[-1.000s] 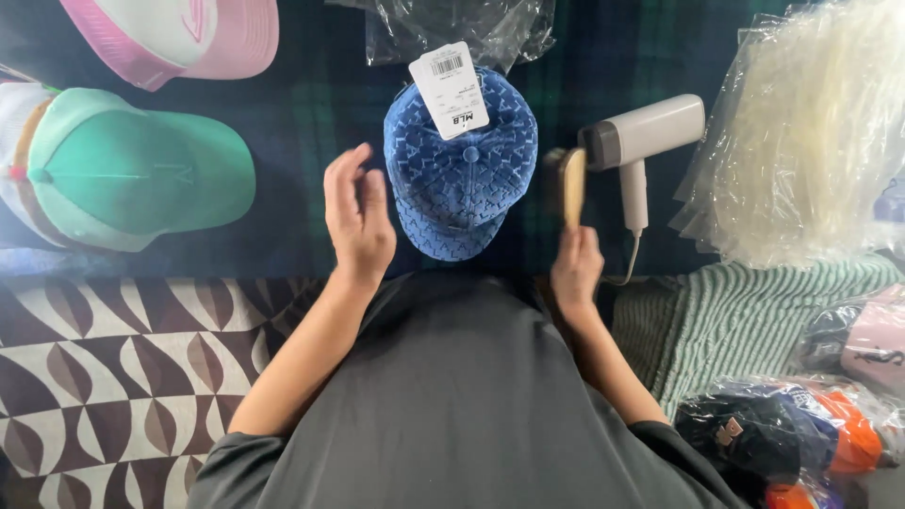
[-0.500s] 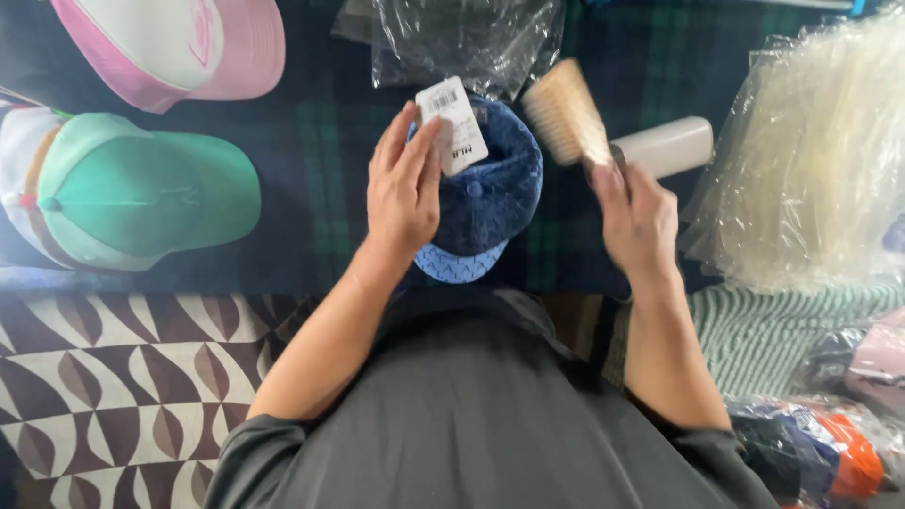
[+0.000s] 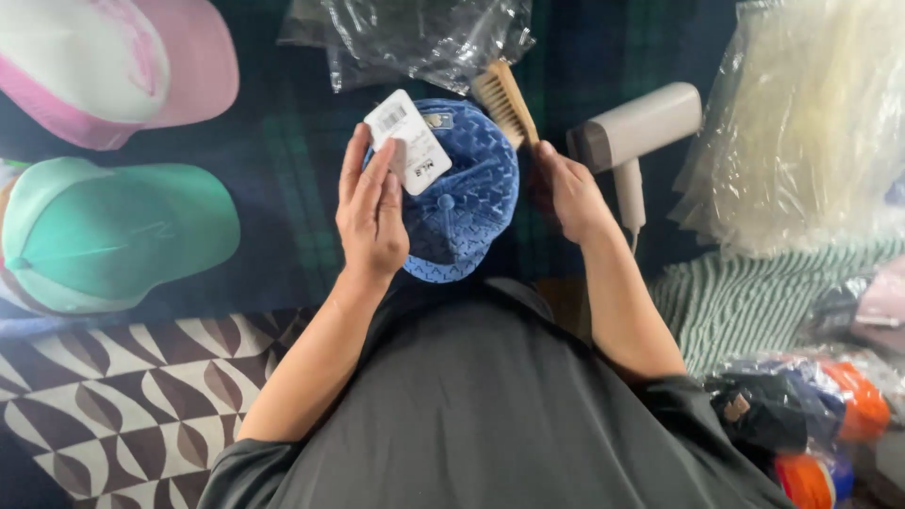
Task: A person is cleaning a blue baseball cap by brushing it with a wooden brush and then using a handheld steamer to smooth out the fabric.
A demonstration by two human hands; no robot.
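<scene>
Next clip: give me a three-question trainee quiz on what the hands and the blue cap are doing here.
1. True or false: the right hand holds a wooden brush against the blue cap.
2. What does the left hand rest on?
A. the green cap
B. the blue cap, beside its white tag
C. the grey handheld steamer
3. What lies just beyond the blue cap?

Key:
1. True
2. B
3. A clear plastic bag

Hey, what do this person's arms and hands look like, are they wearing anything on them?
Both forearms are bare. The left hand and right hand wear no gloves, and no rings, watch or bracelet show. Short dark grey sleeves of a plain T-shirt end near the elbows. The fingers are bare too.
</scene>
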